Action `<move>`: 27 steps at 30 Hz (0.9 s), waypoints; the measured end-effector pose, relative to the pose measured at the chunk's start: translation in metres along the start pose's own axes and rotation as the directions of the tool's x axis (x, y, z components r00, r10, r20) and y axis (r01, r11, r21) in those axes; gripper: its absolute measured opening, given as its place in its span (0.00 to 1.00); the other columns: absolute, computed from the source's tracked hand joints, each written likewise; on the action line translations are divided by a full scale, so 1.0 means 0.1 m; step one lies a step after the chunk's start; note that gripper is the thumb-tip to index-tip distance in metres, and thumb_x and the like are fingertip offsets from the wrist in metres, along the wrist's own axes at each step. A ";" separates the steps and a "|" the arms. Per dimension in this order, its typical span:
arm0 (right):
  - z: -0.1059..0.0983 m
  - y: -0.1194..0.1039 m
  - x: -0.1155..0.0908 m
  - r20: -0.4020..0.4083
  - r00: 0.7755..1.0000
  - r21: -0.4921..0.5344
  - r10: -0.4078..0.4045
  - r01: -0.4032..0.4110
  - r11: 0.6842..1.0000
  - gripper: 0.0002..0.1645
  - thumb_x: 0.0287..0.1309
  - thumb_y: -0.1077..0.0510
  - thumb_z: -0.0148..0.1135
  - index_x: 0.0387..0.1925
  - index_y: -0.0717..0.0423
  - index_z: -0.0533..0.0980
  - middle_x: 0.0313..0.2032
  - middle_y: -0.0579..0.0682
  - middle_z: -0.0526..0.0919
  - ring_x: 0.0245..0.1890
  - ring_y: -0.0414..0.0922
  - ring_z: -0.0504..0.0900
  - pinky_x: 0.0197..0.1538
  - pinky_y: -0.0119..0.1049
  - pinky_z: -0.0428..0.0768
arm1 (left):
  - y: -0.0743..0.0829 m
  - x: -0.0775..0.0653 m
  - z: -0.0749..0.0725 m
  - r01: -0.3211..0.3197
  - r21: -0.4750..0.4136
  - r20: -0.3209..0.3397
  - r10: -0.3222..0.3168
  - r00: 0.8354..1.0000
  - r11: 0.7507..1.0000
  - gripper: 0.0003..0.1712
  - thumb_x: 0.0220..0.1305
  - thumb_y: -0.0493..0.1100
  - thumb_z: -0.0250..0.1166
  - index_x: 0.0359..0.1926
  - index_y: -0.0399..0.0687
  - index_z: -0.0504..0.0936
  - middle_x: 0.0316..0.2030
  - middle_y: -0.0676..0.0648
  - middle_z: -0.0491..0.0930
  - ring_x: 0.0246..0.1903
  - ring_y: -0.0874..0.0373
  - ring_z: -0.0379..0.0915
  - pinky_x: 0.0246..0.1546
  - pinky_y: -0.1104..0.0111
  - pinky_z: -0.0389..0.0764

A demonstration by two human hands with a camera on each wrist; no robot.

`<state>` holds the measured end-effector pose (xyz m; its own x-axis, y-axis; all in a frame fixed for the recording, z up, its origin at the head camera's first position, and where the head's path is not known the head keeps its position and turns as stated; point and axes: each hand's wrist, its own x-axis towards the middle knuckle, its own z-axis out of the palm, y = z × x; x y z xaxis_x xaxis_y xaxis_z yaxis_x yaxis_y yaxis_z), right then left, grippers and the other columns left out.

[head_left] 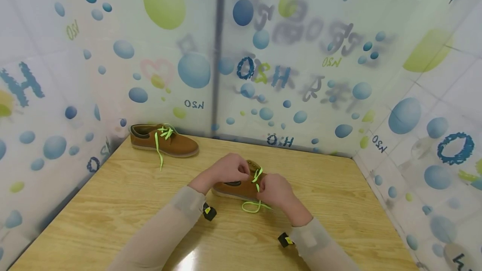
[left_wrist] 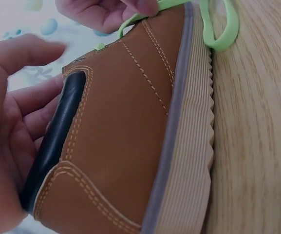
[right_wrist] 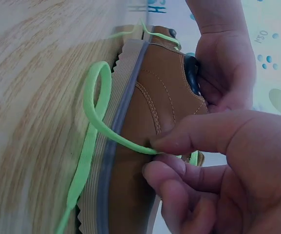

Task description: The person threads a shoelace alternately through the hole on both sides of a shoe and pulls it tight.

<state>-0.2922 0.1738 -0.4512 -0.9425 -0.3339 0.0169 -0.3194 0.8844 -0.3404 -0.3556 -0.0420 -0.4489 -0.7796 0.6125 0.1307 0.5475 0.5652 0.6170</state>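
A brown shoe [head_left: 241,189] with a dark collar lining and a pale ridged sole [left_wrist: 186,161] stands on the table, toe to the right. My right hand [head_left: 278,191] pinches its light green shoelace [right_wrist: 125,141] between thumb and fingers. From that pinch the lace loops down beside the sole. Over the shoe's opening is my left hand [head_left: 230,168]. Its thumb [left_wrist: 43,51] is held apart from its fingers [left_wrist: 33,105], and nothing shows between them. The shoe hides those fingertips in the left wrist view.
A matching brown shoe [head_left: 177,144] with green laces stands at the table's back left, one lace end hanging onto the wood. The wooden table [head_left: 320,229] meets a patterned curtain [head_left: 263,95] at the back, with similar panels on both sides.
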 end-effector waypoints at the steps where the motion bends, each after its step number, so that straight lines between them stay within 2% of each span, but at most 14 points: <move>1: 0.00 0.00 0.00 -0.004 1.000 -0.012 -0.005 0.005 1.000 0.29 0.51 0.60 0.73 0.08 0.44 0.63 0.09 0.35 0.55 0.12 0.36 0.57 0.21 0.31 0.55 | 0.00 0.00 0.00 0.001 0.006 0.009 -0.001 1.000 1.000 0.04 0.64 0.45 0.71 0.34 0.56 0.92 0.32 0.58 0.88 0.31 0.65 0.81 0.39 0.67 0.84; 6: -0.04 0.03 0.00 -0.041 0.999 -0.171 -0.015 0.008 0.985 0.23 0.51 0.60 0.70 0.15 0.44 0.64 0.14 0.38 0.56 0.17 0.38 0.57 0.22 0.34 0.55 | 0.01 0.01 0.00 0.003 0.047 0.033 -0.005 0.999 0.999 0.02 0.60 0.45 0.76 0.33 0.55 0.91 0.30 0.59 0.87 0.31 0.66 0.80 0.39 0.66 0.84; 8: -0.08 0.08 0.01 -0.053 0.999 -0.229 0.001 -0.014 0.973 0.21 0.51 0.60 0.71 0.18 0.44 0.66 0.16 0.39 0.60 0.18 0.40 0.61 0.22 0.35 0.58 | 0.01 0.01 0.00 0.006 0.055 0.035 -0.008 0.999 0.998 0.02 0.61 0.45 0.76 0.33 0.55 0.90 0.30 0.59 0.87 0.31 0.66 0.80 0.40 0.66 0.84; 12: -0.18 0.23 0.04 -0.060 0.996 -0.253 0.072 -0.085 0.964 0.14 0.52 0.61 0.69 0.21 0.47 0.72 0.19 0.43 0.73 0.22 0.43 0.71 0.23 0.38 0.66 | 0.00 0.01 0.01 0.007 0.060 0.038 -0.009 0.999 0.998 0.02 0.62 0.45 0.75 0.32 0.56 0.90 0.30 0.59 0.87 0.32 0.66 0.80 0.41 0.65 0.83; 16: -0.27 0.45 0.10 -0.091 0.983 -0.216 0.158 -0.174 0.961 0.06 0.61 0.61 0.64 0.28 0.50 0.81 0.26 0.47 0.82 0.26 0.45 0.77 0.26 0.41 0.74 | -0.01 0.01 0.00 0.001 0.054 0.036 -0.003 0.999 0.999 0.02 0.61 0.45 0.75 0.32 0.55 0.90 0.31 0.59 0.87 0.32 0.66 0.80 0.42 0.64 0.84; 18: -0.32 0.56 0.11 -0.121 0.976 -0.194 0.179 -0.200 0.960 0.09 0.66 0.60 0.61 0.30 0.51 0.83 0.27 0.48 0.82 0.26 0.46 0.76 0.27 0.40 0.75 | -0.01 0.01 0.01 0.001 0.052 0.035 -0.002 0.999 0.999 0.02 0.61 0.45 0.75 0.32 0.55 0.90 0.31 0.59 0.87 0.31 0.66 0.80 0.42 0.64 0.84; 21: -0.40 0.72 0.11 -0.160 0.966 -0.157 0.201 -0.226 0.962 0.15 0.73 0.57 0.58 0.28 0.53 0.81 0.23 0.49 0.78 0.23 0.46 0.72 0.27 0.39 0.70 | -0.01 0.01 0.01 0.004 0.052 0.034 -0.006 0.999 0.999 0.02 0.61 0.45 0.76 0.32 0.55 0.90 0.31 0.59 0.87 0.31 0.66 0.80 0.41 0.64 0.83; 24: -0.45 0.84 0.11 -0.188 0.958 -0.128 0.218 -0.244 0.961 0.16 0.74 0.56 0.57 0.29 0.54 0.80 0.22 0.50 0.76 0.23 0.46 0.71 0.27 0.39 0.68 | -0.01 0.01 0.01 0.009 0.054 0.035 -0.011 0.999 0.999 0.02 0.61 0.45 0.76 0.32 0.56 0.90 0.31 0.59 0.87 0.31 0.65 0.80 0.41 0.64 0.83; 27: -0.48 0.94 0.11 -0.206 0.950 -0.099 0.233 -0.257 0.961 0.12 0.73 0.57 0.58 0.39 0.59 0.85 0.30 0.55 0.86 0.26 0.49 0.78 0.29 0.42 0.75 | -0.01 0.02 0.01 0.010 0.056 0.037 -0.012 0.999 0.998 0.02 0.61 0.45 0.75 0.32 0.56 0.90 0.31 0.59 0.86 0.31 0.65 0.79 0.41 0.64 0.83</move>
<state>-0.3374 0.2686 -0.4381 -0.9904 -0.0439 0.1309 -0.0744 0.9683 -0.2384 -0.3572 -0.0413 -0.4500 -0.7742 0.6258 0.0947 0.5560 0.6011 0.5741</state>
